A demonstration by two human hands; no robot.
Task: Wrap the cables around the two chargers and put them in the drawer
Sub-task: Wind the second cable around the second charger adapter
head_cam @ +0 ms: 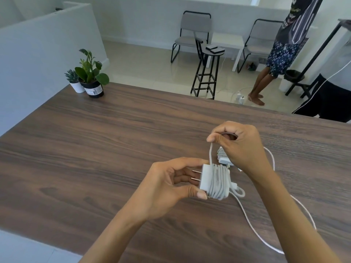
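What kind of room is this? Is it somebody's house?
Probably an office or waiting room, not a home. Two plain chairs stand by the far wall, a low white partition edges the wooden table, and two small potted plants sit on its corner.

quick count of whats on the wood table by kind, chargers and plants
chargers: 2 — one in the left hand, charger in hand; second charger lying on the table behind the right hand
potted plants: 2 — leafy plant, small succulent
total: 4
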